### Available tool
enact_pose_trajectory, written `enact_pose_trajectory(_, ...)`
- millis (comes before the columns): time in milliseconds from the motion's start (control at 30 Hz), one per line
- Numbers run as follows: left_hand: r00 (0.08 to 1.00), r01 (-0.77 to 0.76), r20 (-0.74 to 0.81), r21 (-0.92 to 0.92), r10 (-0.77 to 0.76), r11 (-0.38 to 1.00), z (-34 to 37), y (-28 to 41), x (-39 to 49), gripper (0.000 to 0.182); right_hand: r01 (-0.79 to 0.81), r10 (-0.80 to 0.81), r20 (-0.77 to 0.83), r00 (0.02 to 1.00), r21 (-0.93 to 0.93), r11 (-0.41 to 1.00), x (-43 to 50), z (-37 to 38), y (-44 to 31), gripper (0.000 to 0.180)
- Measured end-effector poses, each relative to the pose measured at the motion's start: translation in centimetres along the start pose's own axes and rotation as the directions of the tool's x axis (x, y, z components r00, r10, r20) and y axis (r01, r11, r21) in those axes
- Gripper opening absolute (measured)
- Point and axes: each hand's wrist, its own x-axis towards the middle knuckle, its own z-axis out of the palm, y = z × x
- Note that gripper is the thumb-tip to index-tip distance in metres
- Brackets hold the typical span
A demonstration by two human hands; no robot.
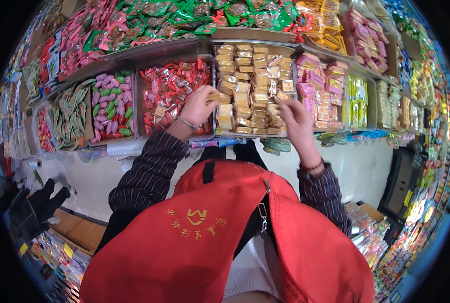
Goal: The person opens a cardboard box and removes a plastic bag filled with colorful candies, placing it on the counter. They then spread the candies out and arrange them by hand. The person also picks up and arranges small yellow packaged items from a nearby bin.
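Observation:
In the head view a clear bin (pixel 252 133) before me is filled with small wrapped yellowish-brown snack packs (pixel 242 88), partly lined up in rows. My left hand (pixel 199 106) reaches over the bin's left side and grips one gold-wrapped pack (pixel 218 97) between thumb and fingers. At the right side of the same bin is my right hand (pixel 296 116), fingers bent, with its fingertips at a pale wrapped pack (pixel 273 110); whether it grips that pack is unclear. Red-wrapped candies (pixel 172 85) fill the bin under and left of my left wrist.
Pink packs (pixel 319 91) and yellow-green packs (pixel 357 100) are in bins to the right. Pink and green candies (pixel 111 100) lie farther left. Behind a cardboard divider (pixel 252 35) are green-wrapped snacks (pixel 164 19). A dark-clothed person (pixel 39 208) is at the lower left.

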Motion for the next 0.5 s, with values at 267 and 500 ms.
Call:
enact_pose_trajectory(267, 0.984, 0.172, -0.038, -0.081, -0.175, 0.982, 2.3, 0.1, 0.8, 0.028, 0.330, -0.050, 0.385, 0.922, -0.710, 0.621, 8.8, 10.0, -0.9, 0.043)
enact_pose_trajectory(500, 0.968, 0.221, -0.062, -0.233, -0.242, 0.947, 3.3, -0.1, 1.3, 0.049, 0.388, -0.005, 0.459, 0.888, -0.746, 0.541, 10.2, 11.4, 0.6, 0.034)
